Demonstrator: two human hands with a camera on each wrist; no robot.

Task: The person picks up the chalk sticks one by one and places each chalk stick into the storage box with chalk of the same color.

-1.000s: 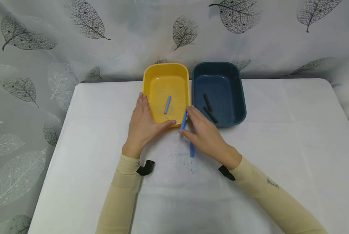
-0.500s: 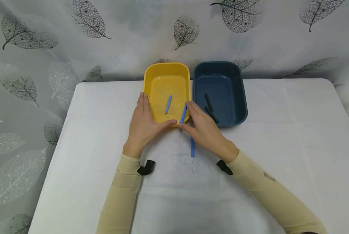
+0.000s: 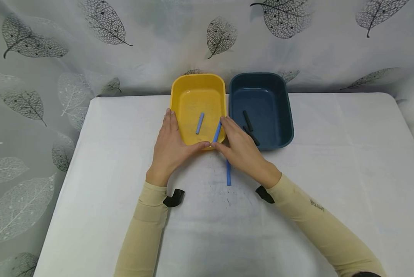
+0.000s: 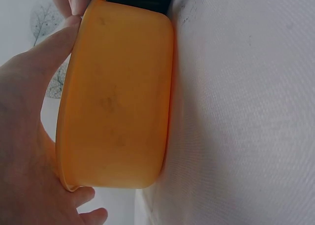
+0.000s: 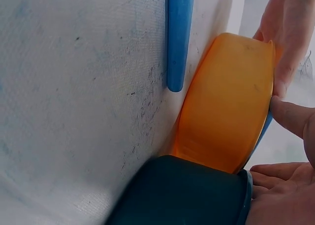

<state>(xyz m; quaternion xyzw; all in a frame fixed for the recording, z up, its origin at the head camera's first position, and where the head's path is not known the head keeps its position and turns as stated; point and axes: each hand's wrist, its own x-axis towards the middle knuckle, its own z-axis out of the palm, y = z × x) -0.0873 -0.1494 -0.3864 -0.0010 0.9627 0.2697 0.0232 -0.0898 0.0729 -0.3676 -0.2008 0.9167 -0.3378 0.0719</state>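
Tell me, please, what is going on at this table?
A person's right hand pinches a blue stick at the near right corner of the yellow tray, while their left hand rests against that tray's left side and near rim. A paler blue stick lies in the yellow tray, and another blue stick lies on the white cloth in front. Two dark sticks lie in the navy tray alongside.

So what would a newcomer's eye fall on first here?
Most likely the bright yellow tray, left of the dark blue tray at the table's far edge. Next, the blue stick that the right hand pinches at the yellow tray's near right corner. Another blue stick lies on the white tabletop, nearer the person.
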